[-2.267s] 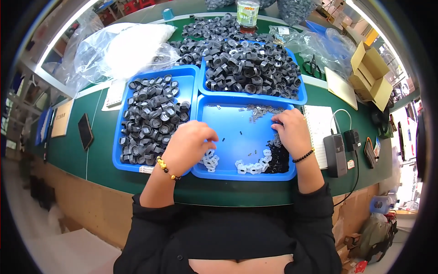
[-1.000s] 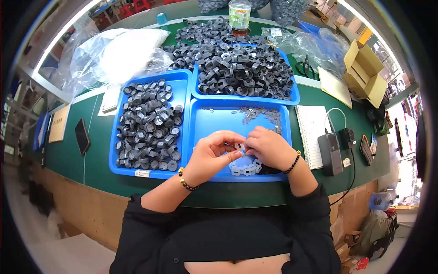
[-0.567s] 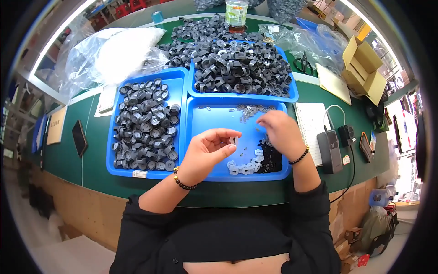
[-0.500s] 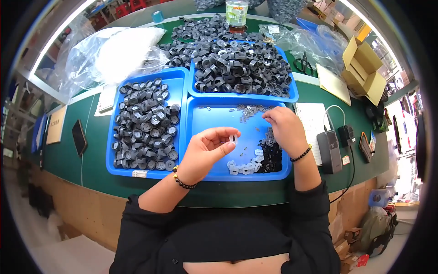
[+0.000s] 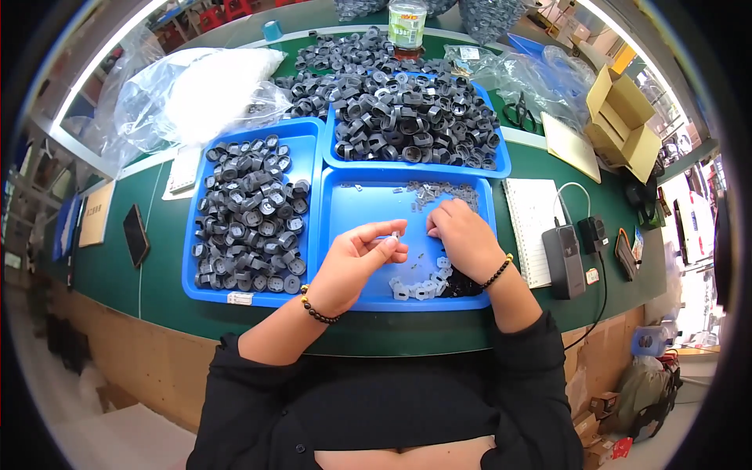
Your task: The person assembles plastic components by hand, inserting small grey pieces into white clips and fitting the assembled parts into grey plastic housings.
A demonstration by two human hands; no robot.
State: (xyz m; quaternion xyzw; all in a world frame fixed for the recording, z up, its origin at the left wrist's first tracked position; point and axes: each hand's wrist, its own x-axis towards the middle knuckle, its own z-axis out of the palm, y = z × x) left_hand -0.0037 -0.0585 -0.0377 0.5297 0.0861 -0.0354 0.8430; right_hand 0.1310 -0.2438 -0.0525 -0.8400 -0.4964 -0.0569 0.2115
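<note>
Above the front right tray, my left hand pinches a whitish piece between thumb and forefinger, my right hand near it, fingers curled (around anything, I can't tell).

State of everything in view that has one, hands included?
Left hand: pinching small white part
Right hand: fingers curled, above front tray; grip contents unclear
Front tray: partly covered with small parts
Left tray: mostly filled with gray caps
Rear tray: heaped with gray caps
Cardboard box: open
Phone: flat, screen dark
Labelled jar: upright
</note>
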